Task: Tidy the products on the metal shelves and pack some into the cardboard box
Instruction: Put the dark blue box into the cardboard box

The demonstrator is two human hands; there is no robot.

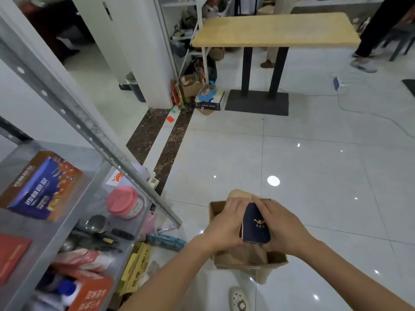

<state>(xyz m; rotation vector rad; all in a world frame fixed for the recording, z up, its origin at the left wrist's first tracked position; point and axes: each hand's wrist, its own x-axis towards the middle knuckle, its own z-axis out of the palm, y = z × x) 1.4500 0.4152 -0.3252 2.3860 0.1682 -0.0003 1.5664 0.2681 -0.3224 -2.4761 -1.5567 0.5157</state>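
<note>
Two hands are counted, a left hand [225, 223] and a right hand [281, 225], with one dark blue box [256, 226] between them. One cardboard box [247, 263] is seen on the floor. On the metal shelves [94, 140], one blue and orange carton [40, 186], one pink-lidded jar [124, 202] and one red packet [12, 254] are counted. One table [276, 30], one bin [135, 86] and one white shoe [239, 299] are also seen.

Glossy white tile floor [314, 153] mirrors ceiling lights; a dark marble strip [143, 135] crosses it. Beyond stands a wood-topped table [276, 30] on a black base, a white pillar [143, 52] left, a bin [138, 89] beside it
</note>
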